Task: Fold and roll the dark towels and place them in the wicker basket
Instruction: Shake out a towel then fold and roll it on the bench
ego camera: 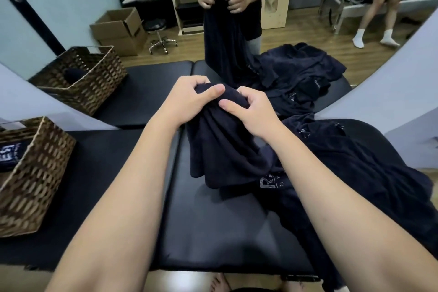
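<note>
The left hand (189, 98) grips the top of a dark towel (218, 149), with the fingers curled over the bunched edge and the thumb pressed on the front of the cloth. The right hand (251, 114) pinches the same edge just beside it, thumb pointing toward the left hand, so both hands are clamped on the one towel and almost touch each other. The towel hangs down from the hands in long folds, and its lower part rests on the black padded table (213, 232). To the right of it a pile of dark towels (355, 173) lies crumpled on the table; one shows pale printed letters. The wicker basket (30, 187) stands at the left edge of the table, well apart from the hands, and a dark cloth with white letters is inside it. Behind the table a large mirror (308, 31) repeats the scene: the reflected hands, the hanging towel, the basket and the pile. It shows also a cardboard box (118, 28) and a stool (160, 35) on a wooden floor.
</note>
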Demonstrator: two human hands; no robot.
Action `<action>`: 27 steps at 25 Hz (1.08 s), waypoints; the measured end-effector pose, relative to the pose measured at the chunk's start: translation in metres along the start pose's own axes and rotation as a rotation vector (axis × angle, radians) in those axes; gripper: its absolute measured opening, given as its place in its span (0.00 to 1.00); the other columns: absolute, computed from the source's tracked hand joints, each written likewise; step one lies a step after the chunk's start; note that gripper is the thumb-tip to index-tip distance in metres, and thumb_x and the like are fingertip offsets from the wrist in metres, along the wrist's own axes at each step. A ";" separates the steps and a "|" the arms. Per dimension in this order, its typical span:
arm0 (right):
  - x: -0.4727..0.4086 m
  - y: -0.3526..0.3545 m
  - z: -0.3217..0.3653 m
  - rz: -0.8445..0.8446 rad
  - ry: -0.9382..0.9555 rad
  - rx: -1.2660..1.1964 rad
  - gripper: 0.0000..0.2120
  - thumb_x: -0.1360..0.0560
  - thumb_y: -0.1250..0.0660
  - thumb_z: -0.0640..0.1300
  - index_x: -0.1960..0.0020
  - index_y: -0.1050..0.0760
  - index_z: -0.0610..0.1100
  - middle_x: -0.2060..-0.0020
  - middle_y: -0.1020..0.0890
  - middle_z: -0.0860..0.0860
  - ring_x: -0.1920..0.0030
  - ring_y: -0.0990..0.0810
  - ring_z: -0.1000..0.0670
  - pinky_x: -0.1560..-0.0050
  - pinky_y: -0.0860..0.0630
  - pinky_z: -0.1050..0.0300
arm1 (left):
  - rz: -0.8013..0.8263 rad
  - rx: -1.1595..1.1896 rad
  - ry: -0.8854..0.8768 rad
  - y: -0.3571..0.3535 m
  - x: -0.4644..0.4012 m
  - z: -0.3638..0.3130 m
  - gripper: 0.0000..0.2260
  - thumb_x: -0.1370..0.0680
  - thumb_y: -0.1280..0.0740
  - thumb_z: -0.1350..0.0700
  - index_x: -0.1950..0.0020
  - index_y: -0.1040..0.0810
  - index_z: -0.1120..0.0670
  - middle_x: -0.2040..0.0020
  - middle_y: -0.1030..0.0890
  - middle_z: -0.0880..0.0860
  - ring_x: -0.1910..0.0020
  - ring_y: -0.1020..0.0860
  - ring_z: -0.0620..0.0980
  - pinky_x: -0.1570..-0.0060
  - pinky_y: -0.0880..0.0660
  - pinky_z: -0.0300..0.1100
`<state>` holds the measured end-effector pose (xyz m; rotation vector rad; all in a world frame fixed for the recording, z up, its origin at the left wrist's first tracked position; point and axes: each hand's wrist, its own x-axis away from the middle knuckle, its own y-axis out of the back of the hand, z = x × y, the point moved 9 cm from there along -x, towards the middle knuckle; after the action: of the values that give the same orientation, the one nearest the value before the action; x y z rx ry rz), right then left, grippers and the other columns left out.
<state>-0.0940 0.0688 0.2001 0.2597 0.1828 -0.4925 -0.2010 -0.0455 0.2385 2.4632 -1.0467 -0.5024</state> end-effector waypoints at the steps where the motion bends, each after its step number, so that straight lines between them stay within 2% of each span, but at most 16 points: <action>1: 0.001 0.001 0.003 -0.033 0.021 0.018 0.15 0.24 0.25 0.46 0.64 0.28 0.48 0.71 0.28 0.60 0.68 0.32 0.59 0.65 0.34 0.63 | 0.004 -0.047 0.003 0.002 0.004 0.004 0.19 0.29 0.28 0.40 0.66 0.27 0.55 0.71 0.29 0.43 0.71 0.33 0.43 0.68 0.34 0.41; 3: 0.002 0.003 0.013 -0.101 0.066 0.016 0.15 0.23 0.27 0.46 0.63 0.29 0.43 0.69 0.28 0.56 0.68 0.32 0.58 0.64 0.33 0.63 | 0.055 -0.087 0.024 0.000 0.011 0.011 0.21 0.33 0.25 0.39 0.62 0.24 0.56 0.69 0.25 0.46 0.69 0.29 0.46 0.66 0.30 0.42; 5: 0.002 0.010 0.020 -0.194 0.080 -0.023 0.15 0.22 0.28 0.46 0.61 0.28 0.38 0.67 0.27 0.52 0.66 0.30 0.56 0.62 0.32 0.61 | 0.152 -0.069 0.115 -0.005 0.020 0.026 0.17 0.33 0.20 0.42 0.57 0.18 0.54 0.62 0.16 0.51 0.64 0.20 0.48 0.59 0.24 0.44; 8: 0.001 0.038 0.024 -0.365 0.049 -0.214 0.13 0.21 0.29 0.48 0.60 0.27 0.43 0.65 0.26 0.51 0.63 0.28 0.54 0.58 0.28 0.56 | 0.192 0.056 0.235 -0.008 0.034 0.051 0.10 0.28 0.21 0.50 0.57 0.15 0.56 0.60 0.14 0.52 0.60 0.17 0.45 0.54 0.23 0.44; 10: -0.002 0.054 0.026 -0.383 0.051 -0.229 0.12 0.21 0.30 0.50 0.60 0.27 0.47 0.64 0.25 0.52 0.61 0.28 0.54 0.56 0.27 0.56 | 0.101 0.222 0.213 -0.004 0.036 0.052 0.07 0.27 0.23 0.54 0.58 0.16 0.57 0.60 0.14 0.50 0.61 0.18 0.44 0.56 0.24 0.42; 12: -0.003 0.065 0.022 -0.405 0.030 -0.261 0.13 0.21 0.31 0.51 0.61 0.27 0.48 0.64 0.25 0.53 0.61 0.28 0.54 0.56 0.27 0.57 | 0.016 0.300 0.156 0.009 0.029 0.039 0.09 0.28 0.22 0.54 0.60 0.19 0.55 0.64 0.17 0.48 0.66 0.21 0.43 0.65 0.26 0.37; 14: -0.002 0.076 0.013 -0.457 -0.022 -0.316 0.14 0.23 0.30 0.53 0.63 0.27 0.49 0.64 0.26 0.49 0.60 0.28 0.50 0.55 0.28 0.52 | -0.019 0.223 0.073 0.027 0.020 0.017 0.15 0.30 0.22 0.48 0.61 0.23 0.57 0.66 0.24 0.51 0.69 0.28 0.45 0.71 0.32 0.37; 16: -0.002 0.082 0.008 -0.480 -0.054 -0.345 0.16 0.23 0.29 0.53 0.65 0.27 0.48 0.63 0.27 0.47 0.59 0.29 0.48 0.55 0.29 0.50 | -0.079 0.064 -0.062 0.049 0.011 -0.013 0.18 0.30 0.22 0.47 0.62 0.26 0.58 0.67 0.28 0.50 0.68 0.31 0.44 0.70 0.35 0.38; 19: -0.005 0.084 0.009 -0.461 -0.035 -0.306 0.19 0.22 0.30 0.52 0.62 0.28 0.38 0.63 0.31 0.46 0.60 0.32 0.48 0.56 0.33 0.51 | -0.283 -0.035 -0.224 0.080 0.007 -0.050 0.16 0.29 0.21 0.49 0.67 0.28 0.48 0.68 0.28 0.45 0.68 0.31 0.41 0.69 0.34 0.38; 21: -0.006 0.088 0.017 -0.460 0.004 -0.250 0.20 0.21 0.30 0.51 0.60 0.29 0.35 0.63 0.31 0.46 0.61 0.33 0.49 0.57 0.33 0.53 | -0.339 -0.065 -0.245 0.089 0.006 -0.057 0.16 0.30 0.21 0.46 0.67 0.26 0.49 0.67 0.26 0.46 0.66 0.29 0.44 0.66 0.32 0.41; 23: -0.006 0.098 0.024 -0.505 0.035 -0.189 0.19 0.21 0.31 0.51 0.61 0.30 0.38 0.66 0.31 0.50 0.63 0.33 0.53 0.59 0.33 0.58 | -0.289 -0.257 -0.170 0.090 0.002 -0.049 0.17 0.30 0.21 0.45 0.64 0.23 0.54 0.66 0.23 0.50 0.66 0.28 0.45 0.65 0.29 0.43; 25: -0.007 0.108 0.028 -0.576 0.048 -0.146 0.16 0.20 0.31 0.50 0.62 0.31 0.44 0.68 0.31 0.55 0.65 0.34 0.57 0.61 0.33 0.63 | -0.151 -0.441 0.026 0.082 0.000 -0.022 0.19 0.30 0.21 0.42 0.62 0.20 0.58 0.65 0.19 0.57 0.66 0.25 0.47 0.64 0.25 0.49; 27: -0.007 0.112 0.027 -0.630 0.057 -0.139 0.14 0.20 0.31 0.49 0.61 0.30 0.45 0.68 0.31 0.58 0.66 0.34 0.59 0.61 0.33 0.65 | -0.014 -0.393 0.166 0.071 0.004 0.002 0.17 0.27 0.23 0.44 0.59 0.16 0.59 0.62 0.16 0.59 0.66 0.22 0.48 0.61 0.24 0.50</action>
<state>-0.0424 0.1595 0.2500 0.0739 0.3558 -1.0933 -0.2411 -0.0942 0.2719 2.1246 -0.7797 -0.4493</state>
